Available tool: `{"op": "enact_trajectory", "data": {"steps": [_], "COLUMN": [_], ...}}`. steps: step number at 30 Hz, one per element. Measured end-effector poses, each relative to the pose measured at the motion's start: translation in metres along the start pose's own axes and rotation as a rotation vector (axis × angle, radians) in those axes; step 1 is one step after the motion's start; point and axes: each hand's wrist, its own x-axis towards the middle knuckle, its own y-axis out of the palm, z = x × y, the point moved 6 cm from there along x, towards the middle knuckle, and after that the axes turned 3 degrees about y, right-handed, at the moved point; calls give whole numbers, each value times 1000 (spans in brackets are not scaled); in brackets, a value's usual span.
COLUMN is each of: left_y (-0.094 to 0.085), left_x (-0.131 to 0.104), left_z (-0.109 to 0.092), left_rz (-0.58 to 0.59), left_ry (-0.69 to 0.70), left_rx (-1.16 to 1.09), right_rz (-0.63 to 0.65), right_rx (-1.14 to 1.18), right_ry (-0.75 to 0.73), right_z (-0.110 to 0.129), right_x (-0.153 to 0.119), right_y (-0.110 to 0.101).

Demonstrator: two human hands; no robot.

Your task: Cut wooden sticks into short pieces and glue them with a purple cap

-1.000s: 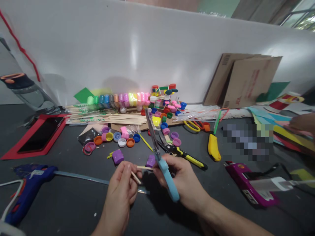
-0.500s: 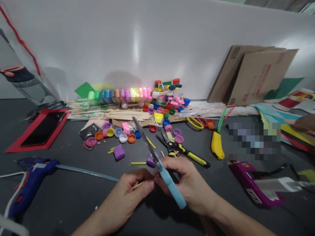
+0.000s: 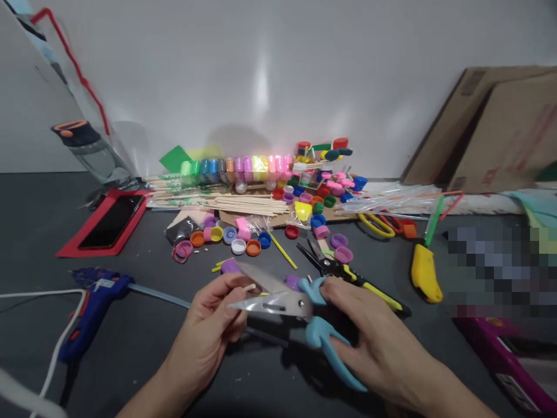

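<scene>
Your left hand point(image 3: 213, 322) pinches a stick point(image 3: 249, 287), tip apparently between open blades; your right hand point(image 3: 374, 334), curled, holds the scissors point(image 3: 278, 303). Likely step: trimming; calls for steady alignment.

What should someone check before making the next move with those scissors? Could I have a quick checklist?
1. Stick held: ok. The left hand pinches a thin stick.
2. Scissors held: ok. The right hand grips the light-blue handles of the scissors.
3. Blades apart: ok. They stand open.
4. Fingers clear of the blades: not ok. The lower blade points at the left hand, its tip overlapping the thumb in this view; contact cannot be confirmed.
5. Stick lined up between the blades: cannot tell. Its end shows in the gap, but depth is unclear.
6. Glue gun out of the way: ok. The blue glue gun lies apart from both hands.
</scene>
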Motion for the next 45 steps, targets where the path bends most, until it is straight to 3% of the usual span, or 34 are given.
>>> {"op": "enact_trajectory", "data": {"steps": [3, 14, 28, 33, 45], "left_y": [1, -3, 2, 6, -2], "left_x": [-2, -3, -5, -5, -7], "left_z": [2, 5, 4, -4, 11], "left_rz": [10, -56, 7, 24, 9], "left_ry": [-10, 7, -18, 36, -99], "left_rx": [-6, 16, -39, -69, -92], "right_rz": [10, 34, 72, 26, 58], "right_rx": [-33, -39, -88, -21, -39], "right_ry": [-58, -45, -52, 24, -61], "right_z": [4, 8, 5, 0, 11], "right_x": [0, -1, -4, 0, 0], "right_y": [3, 4, 4, 4, 2]}}
